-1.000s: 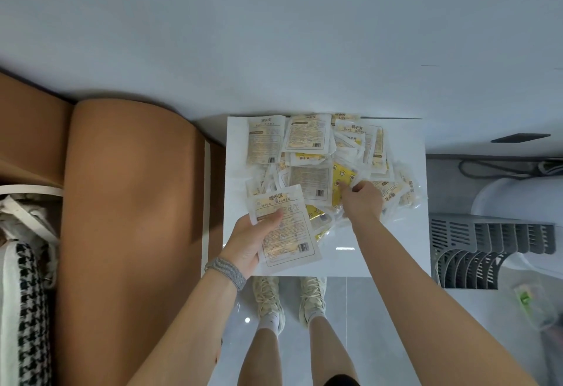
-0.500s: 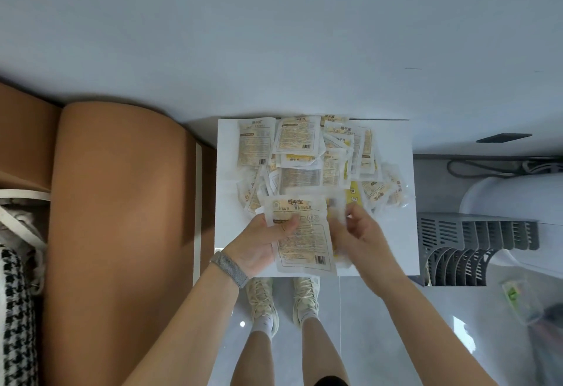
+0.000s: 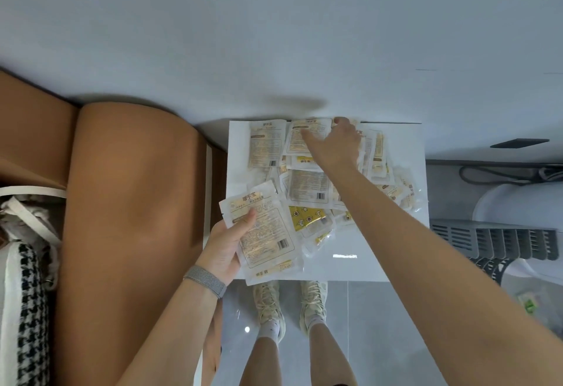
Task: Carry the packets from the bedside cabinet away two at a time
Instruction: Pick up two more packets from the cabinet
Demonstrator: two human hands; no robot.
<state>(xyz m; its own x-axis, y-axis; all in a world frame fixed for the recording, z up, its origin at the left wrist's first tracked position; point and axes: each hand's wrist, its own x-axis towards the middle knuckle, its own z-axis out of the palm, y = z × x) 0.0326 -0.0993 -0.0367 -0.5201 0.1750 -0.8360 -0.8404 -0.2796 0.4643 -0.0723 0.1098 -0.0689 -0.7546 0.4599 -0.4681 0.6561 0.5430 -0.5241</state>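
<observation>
In the head view, your left hand (image 3: 227, 247) holds a white packet (image 3: 265, 234) near the front left corner of the white tabletop (image 3: 365, 263) of the bedside cabinet. The thumb lies on top of the packet and the other fingers are under it. A second packet seems to lie under the first one in the same hand, because another edge shows below it, but you cannot tell this for sure. A grey band (image 3: 205, 280) is around the left wrist.

Your right hand (image 3: 335, 145) reaches far ahead of the left hand, to the back edge of the tabletop. Its fingers spread over the pile of packets (image 3: 307, 184) and touch the top ones. The picture does not show if the fingers pinch any packet.

The pile covers most of the tabletop between and behind your two hands. One yellow packet (image 3: 306, 218) lies just to the right of the left hand.

To the left of the left hand stands a brown headboard (image 3: 131, 202). Below both hands you see your two shoes (image 3: 289, 306) on the grey floor (image 3: 365, 340).
</observation>
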